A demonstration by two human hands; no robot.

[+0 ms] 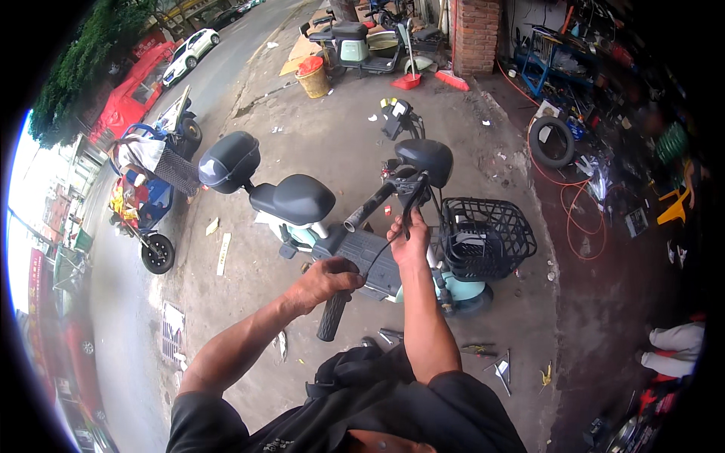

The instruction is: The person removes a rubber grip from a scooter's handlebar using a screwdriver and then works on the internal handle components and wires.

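My left hand is closed on a black throttle grip assembly, held below the bare end of the handlebar. My right hand has its fingers closed on black cables beside the handlebar; a thin cable runs down toward my left hand. Below is the mint-and-white electric scooter with its grey footboard, black seat, rear box and front basket.
A tricycle and a person are at left. Tools lie lower right, near another person's legs. A tire, orange hose and clutter line the right; a parked scooter and bucket are behind.
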